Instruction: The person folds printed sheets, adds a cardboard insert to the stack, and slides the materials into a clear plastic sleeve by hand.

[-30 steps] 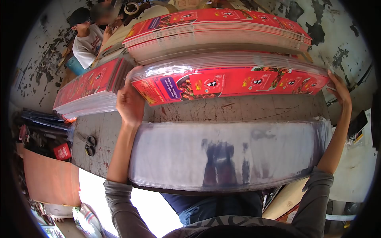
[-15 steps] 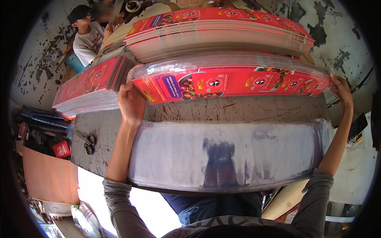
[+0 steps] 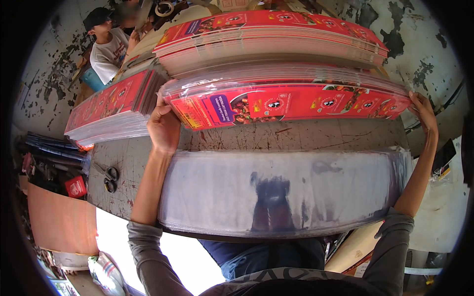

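A long stack of red printed sheets in clear plastic (image 3: 296, 102) stands tilted on its edge across the grey table (image 3: 237, 136). At its left end my left hand (image 3: 164, 126) grips it, the fingertips partly hidden behind the stack. My right hand (image 3: 422, 111) holds the right end, fingers bent round the edge. Nearer to me lies a wide stack of clear plastic sheets (image 3: 281, 192), under neither hand. Behind the held stack is a taller pile of red printed sheets (image 3: 271, 42).
Another red printed stack (image 3: 106, 111) lies at the left. Black-handled scissors (image 3: 109, 176) rest on the table's left part. A person in a white shirt (image 3: 108, 56) is at the back left, beside another person. A red box (image 3: 75, 186) is below left.
The front red printed sheets have shifted slightly to the right and their faces show a little differently. Both hands still hold the stack's ends.
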